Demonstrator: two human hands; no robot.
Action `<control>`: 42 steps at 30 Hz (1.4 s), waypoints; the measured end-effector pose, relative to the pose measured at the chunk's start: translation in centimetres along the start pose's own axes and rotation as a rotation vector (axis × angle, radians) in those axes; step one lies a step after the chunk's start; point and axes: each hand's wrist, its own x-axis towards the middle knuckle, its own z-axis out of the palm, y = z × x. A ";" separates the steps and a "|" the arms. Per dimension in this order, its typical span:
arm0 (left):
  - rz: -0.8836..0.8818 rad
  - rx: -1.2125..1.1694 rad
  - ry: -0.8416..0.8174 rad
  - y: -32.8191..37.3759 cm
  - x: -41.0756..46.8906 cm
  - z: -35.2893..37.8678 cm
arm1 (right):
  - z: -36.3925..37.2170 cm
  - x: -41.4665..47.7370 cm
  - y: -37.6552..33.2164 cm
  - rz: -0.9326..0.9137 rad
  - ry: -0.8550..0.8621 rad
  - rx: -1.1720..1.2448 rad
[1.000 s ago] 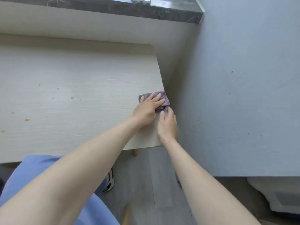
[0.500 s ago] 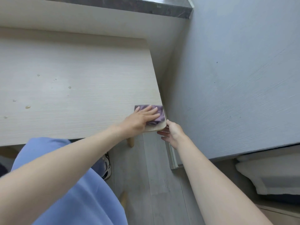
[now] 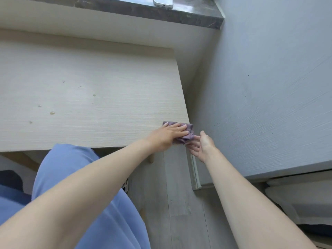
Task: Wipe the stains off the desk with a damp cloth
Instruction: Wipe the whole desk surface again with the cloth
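A purple cloth (image 3: 188, 133) lies at the near right corner of the pale wooden desk (image 3: 107, 97), partly hanging over its edge. My left hand (image 3: 167, 136) presses flat on the cloth with fingers spread. Just off the corner and below the desk edge, my right hand (image 3: 202, 147) is cupped palm up with its fingers under the hanging cloth. Several small stains and droplets (image 3: 52, 112) dot the left part of the desk.
A grey wall (image 3: 269, 87) stands close to the desk's right edge. A dark stone sill (image 3: 125, 9) runs along the back with a white phone (image 3: 163, 1) on it. Grey floorboards (image 3: 179, 203) and my blue-clad leg (image 3: 86, 194) are below.
The cloth and my left hand slid along the desk's right edge to its near corner. My right hand left the desk top and now cups beneath the corner.
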 end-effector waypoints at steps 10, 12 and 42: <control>0.029 0.049 -0.027 0.6 -2.2 0.3 | 2.4 -1.2 -0.1 -0.164 0.186 -0.267; -0.135 -0.005 0.049 -0.6 -2.7 -0.9 | 2.9 -1.8 0.2 -0.239 0.239 -0.428; -0.706 0.150 0.316 -10.8 -15.6 -4.4 | 15.7 -5.6 5.2 -1.109 0.079 -1.208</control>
